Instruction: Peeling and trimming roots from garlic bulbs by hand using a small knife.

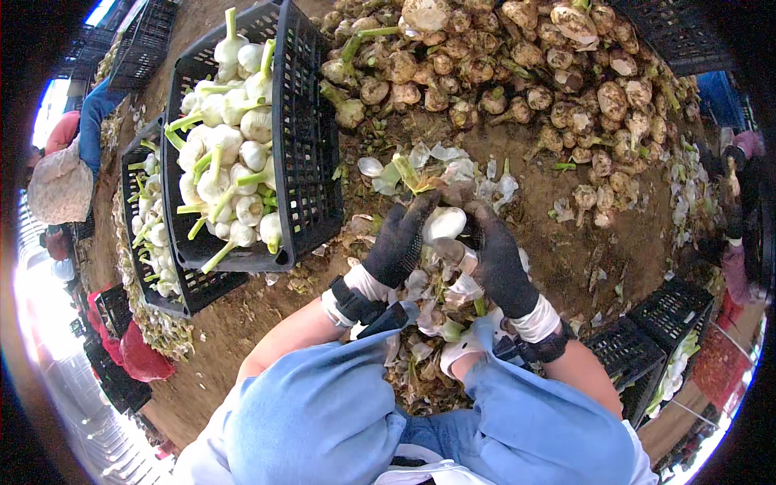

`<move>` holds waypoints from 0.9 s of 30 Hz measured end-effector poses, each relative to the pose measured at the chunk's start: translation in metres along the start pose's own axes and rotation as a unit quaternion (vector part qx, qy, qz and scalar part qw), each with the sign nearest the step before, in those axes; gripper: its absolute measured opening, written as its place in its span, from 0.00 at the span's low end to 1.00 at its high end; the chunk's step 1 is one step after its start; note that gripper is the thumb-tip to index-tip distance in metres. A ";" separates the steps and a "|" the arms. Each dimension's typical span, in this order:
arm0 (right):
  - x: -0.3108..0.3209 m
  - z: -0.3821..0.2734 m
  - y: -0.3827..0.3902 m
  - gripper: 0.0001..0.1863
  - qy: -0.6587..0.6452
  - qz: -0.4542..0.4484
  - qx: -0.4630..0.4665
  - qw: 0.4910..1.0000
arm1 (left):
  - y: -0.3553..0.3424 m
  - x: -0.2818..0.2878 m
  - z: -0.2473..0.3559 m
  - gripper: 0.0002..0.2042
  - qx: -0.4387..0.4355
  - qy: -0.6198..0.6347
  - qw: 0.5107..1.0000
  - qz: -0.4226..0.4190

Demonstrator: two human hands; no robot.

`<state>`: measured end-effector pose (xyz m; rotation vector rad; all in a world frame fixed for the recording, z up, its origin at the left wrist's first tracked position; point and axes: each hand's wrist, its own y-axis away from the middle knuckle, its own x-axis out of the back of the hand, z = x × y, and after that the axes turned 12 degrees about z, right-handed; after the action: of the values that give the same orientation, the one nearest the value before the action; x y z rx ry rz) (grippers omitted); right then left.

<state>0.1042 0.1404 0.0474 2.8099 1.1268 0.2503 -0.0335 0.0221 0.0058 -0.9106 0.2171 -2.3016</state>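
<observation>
Between my two gloved hands is a garlic bulb (444, 224), its white, peeled side showing and its dry-edged stem pointing up and away. My left hand (398, 244), in a dark glove, is closed around the bulb's stem side. On the bulb's other side, my right hand (503, 260) presses with its fingers, also gloved and closed. Fingertips on the far side are partly hidden. Loose papery garlic skins (462, 291) lie below the hands and beyond them on the soil.
A black crate (311, 153) heaped with clean white garlic stands at the left, a second crate (214, 287) beside it. A large pile of soil-covered garlic bulbs (485, 69) spreads ahead. More black crates (626, 347) sit at the right. Other people (69, 153) work at the far sides.
</observation>
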 end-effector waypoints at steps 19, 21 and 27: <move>0.038 0.000 -0.017 0.27 -0.006 0.066 -0.001 0.998 | -0.038 0.015 0.003 0.34 0.170 0.088 0.973 -0.133; 0.036 0.000 -0.024 0.26 0.066 -0.045 0.090 0.993 | -0.040 0.019 0.012 0.30 0.305 0.273 0.904 -0.121; 0.035 0.044 -0.092 0.22 0.421 0.095 0.134 0.892 | -0.055 0.055 0.022 0.17 0.330 0.220 0.916 -0.054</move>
<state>0.0749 0.2295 -0.0068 3.1102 1.0293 1.5601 -0.0776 0.0319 0.0729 -0.0599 -0.4184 -2.4015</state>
